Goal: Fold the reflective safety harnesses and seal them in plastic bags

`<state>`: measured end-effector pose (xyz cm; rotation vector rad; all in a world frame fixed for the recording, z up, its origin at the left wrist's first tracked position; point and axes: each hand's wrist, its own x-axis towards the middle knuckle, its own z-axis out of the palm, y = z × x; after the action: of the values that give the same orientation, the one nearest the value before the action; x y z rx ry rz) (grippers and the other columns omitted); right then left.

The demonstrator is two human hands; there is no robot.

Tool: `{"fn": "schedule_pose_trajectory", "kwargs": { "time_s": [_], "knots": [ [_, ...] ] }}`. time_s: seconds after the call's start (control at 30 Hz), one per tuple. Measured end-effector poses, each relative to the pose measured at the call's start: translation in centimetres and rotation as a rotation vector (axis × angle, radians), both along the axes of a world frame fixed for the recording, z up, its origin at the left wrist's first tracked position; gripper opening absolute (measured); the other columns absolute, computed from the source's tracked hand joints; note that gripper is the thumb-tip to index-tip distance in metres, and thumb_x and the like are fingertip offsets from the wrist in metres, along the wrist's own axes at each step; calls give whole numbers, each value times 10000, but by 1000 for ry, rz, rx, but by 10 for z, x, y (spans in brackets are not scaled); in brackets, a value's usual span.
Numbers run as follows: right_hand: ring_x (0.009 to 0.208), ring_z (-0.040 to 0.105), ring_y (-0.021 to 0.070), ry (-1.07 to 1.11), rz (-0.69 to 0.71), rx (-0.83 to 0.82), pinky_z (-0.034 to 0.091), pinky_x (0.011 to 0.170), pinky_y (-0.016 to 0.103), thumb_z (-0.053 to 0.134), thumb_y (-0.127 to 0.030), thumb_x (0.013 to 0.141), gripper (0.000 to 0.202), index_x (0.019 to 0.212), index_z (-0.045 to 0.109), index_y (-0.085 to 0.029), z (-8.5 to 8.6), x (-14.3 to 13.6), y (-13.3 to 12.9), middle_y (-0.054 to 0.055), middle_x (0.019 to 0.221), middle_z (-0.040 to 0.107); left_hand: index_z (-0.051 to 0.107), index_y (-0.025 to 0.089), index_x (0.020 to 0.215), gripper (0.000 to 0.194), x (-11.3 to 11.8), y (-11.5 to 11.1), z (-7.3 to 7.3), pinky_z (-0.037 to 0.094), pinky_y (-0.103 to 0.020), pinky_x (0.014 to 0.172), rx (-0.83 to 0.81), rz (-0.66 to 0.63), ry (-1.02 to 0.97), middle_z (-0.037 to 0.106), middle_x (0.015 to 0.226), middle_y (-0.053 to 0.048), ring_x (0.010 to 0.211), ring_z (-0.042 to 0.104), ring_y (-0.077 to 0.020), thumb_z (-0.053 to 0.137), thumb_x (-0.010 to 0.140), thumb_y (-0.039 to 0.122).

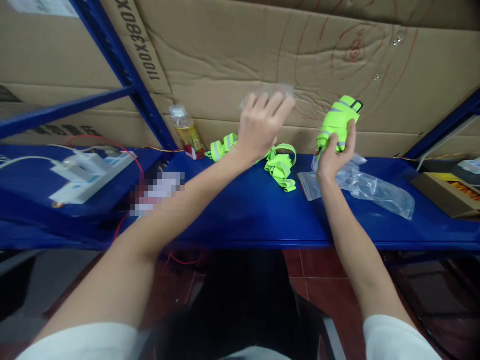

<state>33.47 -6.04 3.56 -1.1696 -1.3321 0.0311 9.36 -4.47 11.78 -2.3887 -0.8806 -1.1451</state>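
Observation:
My right hand [335,152] is raised above the blue shelf [247,215] and grips a folded neon-yellow reflective strap bundle [338,121] with grey stripes and a black buckle. My left hand [260,125] is lifted to its left, fingers around a clear plastic bag [268,92] that looks blurred. Two more neon-yellow strap bundles lie on the shelf: one [282,166] just below and between my hands, another [222,147] behind my left wrist.
Clear plastic bags [369,187] lie on the shelf at the right. A small bottle with yellow liquid [186,131] stands at the back. A white power strip with cables [88,172] sits at left, a cardboard box [446,192] at right. Cardboard lines the back wall.

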Motion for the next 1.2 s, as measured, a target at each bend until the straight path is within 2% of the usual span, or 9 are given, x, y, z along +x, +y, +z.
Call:
{"fn": "schedule_pose_trajectory", "kwargs": {
  "time_s": [0.17, 0.27, 0.4, 0.63, 0.73, 0.8, 0.93, 1.03, 1.2],
  "knots": [
    [1459, 596, 365, 87, -125, 127, 619, 1056, 595, 531, -507, 1025, 636, 1610, 557, -260, -10, -31, 7, 141, 1603, 567, 657, 121, 1364, 421, -42, -44, -85, 551, -553, 991, -212, 122, 422, 748, 1244, -200, 1099, 731, -360, 467, 993, 60],
    [1466, 598, 332, 66, -181, 202, 564, 1134, 595, 464, -482, 1045, 623, 1605, 555, -224, -20, -43, 14, 147, 1589, 579, 641, 171, 1409, 440, -58, -52, -113, 573, -457, 965, -207, -27, 477, 752, 1247, -154, 1120, 725, -295, 454, 1021, 78],
    [1447, 615, 313, 40, -153, 186, 527, 1173, 583, 463, -459, 1041, 614, 1598, 550, -216, -27, -52, 13, 140, 1584, 590, 676, 217, 1345, 424, -68, -51, -107, 551, -445, 970, -68, -151, 462, 728, 1179, -135, 1112, 683, -279, 418, 1039, 76],
    [1317, 693, 333, 56, -82, 120, 651, 965, 555, 438, -537, 1027, 665, 1623, 524, -255, -24, -54, 12, 152, 1518, 627, 657, 225, 1244, 327, -65, -12, -88, 547, -467, 921, -176, 50, 199, 644, 1292, -152, 1153, 626, -320, 526, 971, 101],
    [1002, 784, 300, 237, 169, -10, 661, 646, 436, 444, -534, 977, 730, 1660, 458, -274, -15, -52, 9, 155, 1356, 710, 652, 239, 1151, 293, -68, 10, -86, 538, -385, 750, -277, 126, 48, 628, 1236, -122, 1027, 658, -279, 524, 938, 84],
    [761, 759, 254, 371, 408, -166, 518, 433, 317, 528, -506, 891, 819, 1669, 430, -273, -8, -51, 0, 154, 1253, 753, 648, 256, 1127, 286, -71, 23, -84, 529, -380, 729, -284, 162, -114, 609, 1229, -107, 979, 667, -266, 546, 924, 83],
    [523, 670, 198, 368, 788, -475, 342, 305, 245, 683, -467, 748, 893, 1606, 525, -276, -1, -54, -23, 99, 1082, 799, 630, 287, 1171, 258, -79, 45, -80, 558, -414, 791, -260, 134, -371, 582, 1252, -100, 1025, 667, -277, 600, 942, 172],
    [452, 625, 181, 272, 885, -625, 393, 301, 259, 756, -389, 739, 735, 1460, 691, -264, -3, -63, -31, 29, 845, 776, 619, 277, 1168, 216, -81, 58, -84, 573, -442, 825, -267, 138, -417, 562, 1291, -122, 1055, 667, -295, 636, 954, 248],
    [360, 456, 113, 205, 798, -671, 368, 296, 239, 751, -289, 803, 594, 1396, 763, -254, -13, -79, -24, -45, 575, 634, 616, 239, 1086, 220, -81, 64, -97, 582, -478, 928, -340, 129, -424, 583, 1174, -115, 1051, 648, -294, 737, 926, 328]
  ]
}}
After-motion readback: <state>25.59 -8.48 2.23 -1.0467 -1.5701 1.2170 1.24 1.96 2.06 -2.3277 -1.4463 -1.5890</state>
